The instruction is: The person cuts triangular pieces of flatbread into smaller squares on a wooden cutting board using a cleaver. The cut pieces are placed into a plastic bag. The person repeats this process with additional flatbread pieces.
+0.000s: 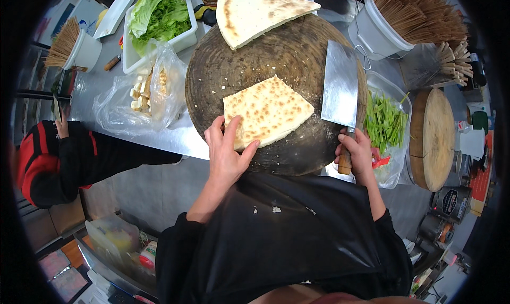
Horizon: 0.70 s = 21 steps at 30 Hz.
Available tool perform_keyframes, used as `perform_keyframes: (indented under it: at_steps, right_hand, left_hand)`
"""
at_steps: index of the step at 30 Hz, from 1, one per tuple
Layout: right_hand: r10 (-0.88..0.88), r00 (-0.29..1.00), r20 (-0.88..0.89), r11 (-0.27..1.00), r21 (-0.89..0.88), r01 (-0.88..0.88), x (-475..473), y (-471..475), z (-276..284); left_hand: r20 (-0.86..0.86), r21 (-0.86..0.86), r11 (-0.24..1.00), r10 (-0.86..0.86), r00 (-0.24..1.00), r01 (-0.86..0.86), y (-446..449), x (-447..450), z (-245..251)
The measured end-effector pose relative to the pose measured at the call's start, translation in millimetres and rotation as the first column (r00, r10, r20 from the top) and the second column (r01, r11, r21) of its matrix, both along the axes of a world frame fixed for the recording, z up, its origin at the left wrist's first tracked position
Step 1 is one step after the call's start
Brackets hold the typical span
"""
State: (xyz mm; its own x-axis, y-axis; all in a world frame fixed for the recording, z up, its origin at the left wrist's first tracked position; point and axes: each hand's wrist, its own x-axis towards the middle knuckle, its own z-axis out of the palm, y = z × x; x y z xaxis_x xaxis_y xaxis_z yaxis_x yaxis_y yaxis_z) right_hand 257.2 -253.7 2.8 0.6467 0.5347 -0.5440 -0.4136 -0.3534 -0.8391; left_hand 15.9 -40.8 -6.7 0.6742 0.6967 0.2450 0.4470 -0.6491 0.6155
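A five-sided piece of browned flatbread (271, 108) lies on a round wooden chopping block (255, 69) before me. My left hand (226, 152) grips its near left corner, the index finger on top and the thumb at the near edge. Around the wooden handle of a Chinese cleaver (340, 84) my right hand (355, 150) is closed. The broad blade points away from me at the block's right side, apart from the bread. A larger wedge of flatbread (263, 15) rests across the block's far edge. Crumbs are scattered over the wood.
Left of the block are a plastic bag of tofu pieces (143, 94) and a tub of lettuce (187, 37). Cut greens (384, 120) and a second chopping block (434, 140) stand right. Skewers fill a white bucket (378, 29). Another person (59, 160) is at left.
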Motion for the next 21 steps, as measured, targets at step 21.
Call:
perform_keyframes:
  at_steps: [21]
  right_hand:
    - [-0.028, 0.999, -0.031, 0.998, 0.048, 0.029, -1, -1, -2]
  left_hand:
    - [-0.158, 0.2, 0.874, -0.418, 0.895, 0.444, 7, 48, 21]
